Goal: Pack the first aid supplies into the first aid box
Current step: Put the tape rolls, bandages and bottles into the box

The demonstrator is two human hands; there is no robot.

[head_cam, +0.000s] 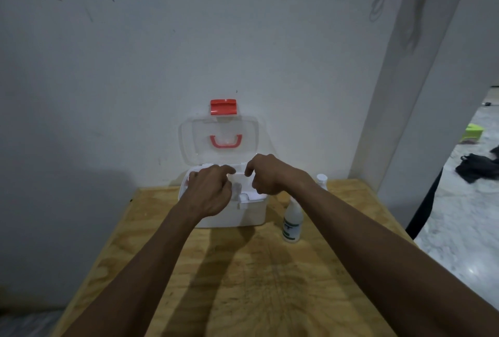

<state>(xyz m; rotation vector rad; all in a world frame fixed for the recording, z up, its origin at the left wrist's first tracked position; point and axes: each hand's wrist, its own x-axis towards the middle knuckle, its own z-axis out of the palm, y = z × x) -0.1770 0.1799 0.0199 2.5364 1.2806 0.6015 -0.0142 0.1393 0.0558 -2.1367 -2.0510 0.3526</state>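
Note:
A white first aid box [243, 215] stands at the far edge of the wooden table [243, 269]. Its clear lid [189, 142], with a red handle and red latch, is raised against the wall. Both my hands hover over the open box. My left hand [210, 191] covers the left half, fingers curled, index finger pointing right. My right hand [267, 174] is over the right half, fingers bent downward. What lies under the hands is hidden; a white inner tray shows between them. A white bottle with a green label [292, 220] stands right of the box.
A second white bottle [322, 180] stands behind, partly hidden by my right forearm. A white wall is directly behind the box. A pillar rises at the right, with marble floor, a black bag [478, 168] and a green object [474, 131] beyond it.

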